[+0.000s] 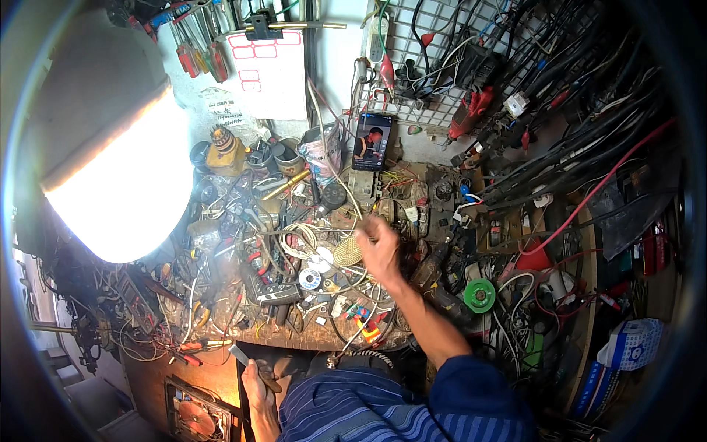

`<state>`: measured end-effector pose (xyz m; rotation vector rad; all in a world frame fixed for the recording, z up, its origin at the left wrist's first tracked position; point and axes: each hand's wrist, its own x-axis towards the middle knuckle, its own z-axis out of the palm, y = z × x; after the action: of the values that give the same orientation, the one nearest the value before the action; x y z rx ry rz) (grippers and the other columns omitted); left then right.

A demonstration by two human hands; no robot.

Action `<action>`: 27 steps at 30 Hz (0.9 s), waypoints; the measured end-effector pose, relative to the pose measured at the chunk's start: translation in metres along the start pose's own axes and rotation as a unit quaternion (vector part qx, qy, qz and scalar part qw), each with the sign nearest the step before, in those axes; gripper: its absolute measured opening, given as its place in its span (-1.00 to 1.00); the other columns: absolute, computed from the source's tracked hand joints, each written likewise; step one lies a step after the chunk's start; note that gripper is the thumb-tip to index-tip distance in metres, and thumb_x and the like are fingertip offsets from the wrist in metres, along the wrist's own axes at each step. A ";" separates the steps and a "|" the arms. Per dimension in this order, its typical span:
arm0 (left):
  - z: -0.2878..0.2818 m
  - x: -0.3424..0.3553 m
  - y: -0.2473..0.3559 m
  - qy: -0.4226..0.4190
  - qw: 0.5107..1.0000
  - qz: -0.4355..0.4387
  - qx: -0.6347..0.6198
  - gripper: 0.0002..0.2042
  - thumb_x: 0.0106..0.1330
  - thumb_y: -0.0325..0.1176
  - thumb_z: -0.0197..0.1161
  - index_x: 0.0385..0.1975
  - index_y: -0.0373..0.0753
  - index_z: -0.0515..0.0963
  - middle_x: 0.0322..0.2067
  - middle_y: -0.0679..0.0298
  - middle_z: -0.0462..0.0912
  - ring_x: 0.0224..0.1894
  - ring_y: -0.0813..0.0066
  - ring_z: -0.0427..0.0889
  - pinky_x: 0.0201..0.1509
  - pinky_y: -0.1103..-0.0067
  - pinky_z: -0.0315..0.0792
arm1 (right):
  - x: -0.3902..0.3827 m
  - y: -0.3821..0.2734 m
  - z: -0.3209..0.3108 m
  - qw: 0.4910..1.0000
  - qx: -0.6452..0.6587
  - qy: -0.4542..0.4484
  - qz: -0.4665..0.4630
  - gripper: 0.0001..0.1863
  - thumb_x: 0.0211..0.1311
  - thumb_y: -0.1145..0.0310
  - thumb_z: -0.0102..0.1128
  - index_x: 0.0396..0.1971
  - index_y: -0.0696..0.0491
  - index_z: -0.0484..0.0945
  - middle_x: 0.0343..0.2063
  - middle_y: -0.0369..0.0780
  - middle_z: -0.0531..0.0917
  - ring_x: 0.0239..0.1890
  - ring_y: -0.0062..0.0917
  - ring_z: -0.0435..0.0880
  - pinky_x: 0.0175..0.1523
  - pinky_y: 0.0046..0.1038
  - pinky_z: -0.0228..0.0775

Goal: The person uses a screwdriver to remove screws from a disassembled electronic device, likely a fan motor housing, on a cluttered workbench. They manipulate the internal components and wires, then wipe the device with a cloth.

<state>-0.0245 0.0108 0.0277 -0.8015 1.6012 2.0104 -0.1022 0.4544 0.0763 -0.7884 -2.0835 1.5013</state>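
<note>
Some wall handwriting [221, 108] shows; left hand [258, 384] grips a tool [239, 355]; right hand [379, 249] curled, hold unclear.

Phone [373, 140] behind right hand [381, 250]

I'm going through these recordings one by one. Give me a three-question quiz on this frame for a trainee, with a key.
1. Multiple choice: which of these shows a lit screen?
A. the coil of pale cable
B. the phone
C. the sheet of paper on the wall

2. True or false: the left hand is lower in the picture than the right hand, which is over the cluttered workbench.

3. Fill in the colour: the round spool in the right half of the picture is ____.

Key: 1. B; 2. true; 3. green.
</note>
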 end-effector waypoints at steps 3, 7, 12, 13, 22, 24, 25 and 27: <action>0.031 -0.012 0.032 0.012 1.000 0.005 -0.019 -0.60 0.55 -0.08 0.06 -0.30 -0.36 0.55 -0.54 0.17 0.62 -0.54 0.40 0.60 -0.42 0.50 0.53 | -0.066 -0.025 0.021 0.993 0.002 -0.113 0.022 -0.66 0.26 0.40 0.31 -0.04 0.27 0.59 -0.13 0.01 0.73 -0.09 -0.27 0.73 0.04 -0.27 0.59; 0.044 -0.018 0.055 -0.056 0.997 0.055 -0.018 -0.54 0.58 -0.04 0.00 -0.19 -0.42 0.57 -0.35 0.07 0.70 -0.29 0.30 0.68 -0.09 0.42 0.56 | -0.140 -0.046 0.044 0.951 0.026 -0.308 -0.012 -0.46 0.24 0.21 0.37 0.08 0.29 0.54 -0.09 0.07 0.71 -0.07 -0.23 0.73 0.07 -0.28 0.59; 0.026 -0.022 0.066 -0.153 0.981 0.113 -0.027 -0.44 0.59 0.03 -0.06 0.10 -0.49 0.45 0.00 -0.07 0.61 0.07 0.17 0.58 0.24 0.29 0.44 | -0.216 -0.063 0.085 0.905 0.041 -0.421 -0.056 -0.39 0.19 0.12 0.39 0.08 0.26 0.53 -0.05 0.11 0.67 -0.01 -0.07 0.69 0.08 -0.23 0.53; 0.019 -0.025 0.066 -0.149 0.982 0.115 -0.033 -0.43 0.59 0.04 -0.06 0.12 -0.48 0.45 0.02 -0.07 0.60 0.08 0.17 0.58 0.25 0.29 0.43 | -0.231 -0.065 0.096 0.906 0.040 -0.414 -0.076 -0.41 0.15 0.14 0.40 0.06 0.24 0.53 -0.09 0.09 0.67 -0.04 -0.08 0.69 0.06 -0.23 0.52; -0.094 -0.062 0.060 -0.180 0.938 0.213 0.206 -0.56 0.53 -0.11 0.00 0.28 -0.22 0.46 -0.22 0.14 0.70 -0.27 0.32 0.70 -0.17 0.46 0.60 | -0.351 -0.118 0.185 0.912 0.010 -0.410 -0.019 -0.59 0.21 0.33 0.38 0.03 0.16 0.58 -0.25 0.00 0.73 -0.27 -0.29 0.78 -0.18 -0.31 0.62; -0.130 -0.062 0.060 -0.175 0.895 0.295 0.286 -0.57 0.50 -0.13 0.11 0.25 -0.22 0.49 -0.28 0.12 0.70 -0.28 0.31 0.70 -0.14 0.41 0.56 | -0.374 -0.115 0.199 0.908 -0.004 -0.420 -0.001 -0.61 0.24 0.39 0.35 0.05 0.18 0.57 -0.24 0.03 0.73 -0.26 -0.34 0.78 -0.18 -0.35 0.62; -0.152 -0.081 0.062 -0.137 0.923 0.230 0.276 -0.57 0.48 -0.15 0.13 0.24 -0.23 0.49 -0.22 0.07 0.71 -0.21 0.27 0.71 -0.07 0.41 0.55 | -0.394 -0.122 0.208 0.899 -0.018 -0.437 0.008 -0.60 0.26 0.43 0.33 0.07 0.19 0.56 -0.22 0.05 0.73 -0.23 -0.36 0.78 -0.16 -0.37 0.61; -0.192 -0.108 0.062 -0.075 0.915 0.193 0.345 -0.57 0.47 -0.16 0.14 0.22 -0.27 0.50 -0.12 0.02 0.72 -0.10 0.22 0.71 0.05 0.42 0.54 | -0.412 -0.137 0.220 0.879 -0.082 -0.469 -0.028 -0.58 0.29 0.45 0.28 0.13 0.21 0.54 -0.17 0.05 0.72 -0.16 -0.32 0.78 -0.09 -0.37 0.60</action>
<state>0.0450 -0.1889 0.1149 -0.0615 2.2866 1.4780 0.0318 -0.0108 0.1278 0.0228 -2.8951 1.9144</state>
